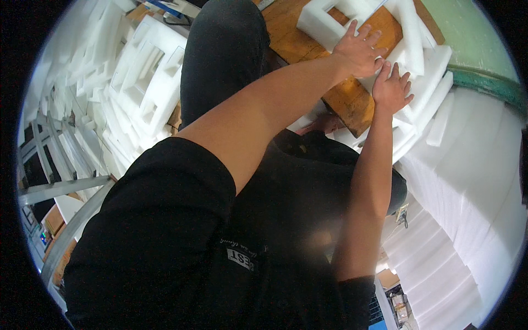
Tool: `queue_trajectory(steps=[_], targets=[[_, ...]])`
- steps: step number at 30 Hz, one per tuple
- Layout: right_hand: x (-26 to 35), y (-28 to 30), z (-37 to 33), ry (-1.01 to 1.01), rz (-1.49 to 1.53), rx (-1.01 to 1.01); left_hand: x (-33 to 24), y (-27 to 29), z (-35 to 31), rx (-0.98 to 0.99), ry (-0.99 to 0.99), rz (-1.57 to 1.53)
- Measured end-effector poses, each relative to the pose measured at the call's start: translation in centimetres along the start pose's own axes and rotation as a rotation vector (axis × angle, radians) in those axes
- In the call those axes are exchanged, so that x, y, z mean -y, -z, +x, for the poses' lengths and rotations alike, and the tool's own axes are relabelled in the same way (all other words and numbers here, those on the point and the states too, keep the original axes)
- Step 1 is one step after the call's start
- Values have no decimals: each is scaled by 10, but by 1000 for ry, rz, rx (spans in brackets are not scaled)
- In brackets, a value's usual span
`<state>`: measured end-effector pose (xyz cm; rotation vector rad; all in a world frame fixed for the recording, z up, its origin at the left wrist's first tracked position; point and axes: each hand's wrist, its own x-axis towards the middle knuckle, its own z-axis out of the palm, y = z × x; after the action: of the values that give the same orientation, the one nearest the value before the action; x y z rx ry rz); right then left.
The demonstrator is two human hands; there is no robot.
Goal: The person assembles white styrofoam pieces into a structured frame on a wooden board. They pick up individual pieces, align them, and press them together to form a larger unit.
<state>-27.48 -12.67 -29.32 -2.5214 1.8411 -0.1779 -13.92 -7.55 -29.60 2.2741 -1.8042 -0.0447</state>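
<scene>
Head view: foam block point(320, 30) cropped

Foam frame point(317, 26) is sitting on the wooden board point(291, 36), out front. Right hand point(391, 92) is sitting right of left hand point(358, 54), nearer the body. Foam pile point(132, 74) is lying left of the board; metal rack point(69, 190) is standing farther left.

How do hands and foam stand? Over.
Left hand and right hand open, fingers spread, at the white foam frame; contact unclear. Frame on wooden board. More foam strips close on right hand's right.
</scene>
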Motion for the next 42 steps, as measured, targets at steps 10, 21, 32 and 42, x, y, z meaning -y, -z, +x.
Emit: queue_trajectory(steps=[10, 21, 32, 42], targets=[[4, -3, 5, -15, 17, -5, 4, -9, 6, -69, -13, 52], [5, -1, 3, -27, -4, 16, 35, 7, 0, -445, -71, -448], [4, 7, -2, -22, 15, 1, 127, -23, -19, -586, 613, -1311], [11, 7, -2, -26, 24, 9, 117, -15, -36, -561, 537, -1061]])
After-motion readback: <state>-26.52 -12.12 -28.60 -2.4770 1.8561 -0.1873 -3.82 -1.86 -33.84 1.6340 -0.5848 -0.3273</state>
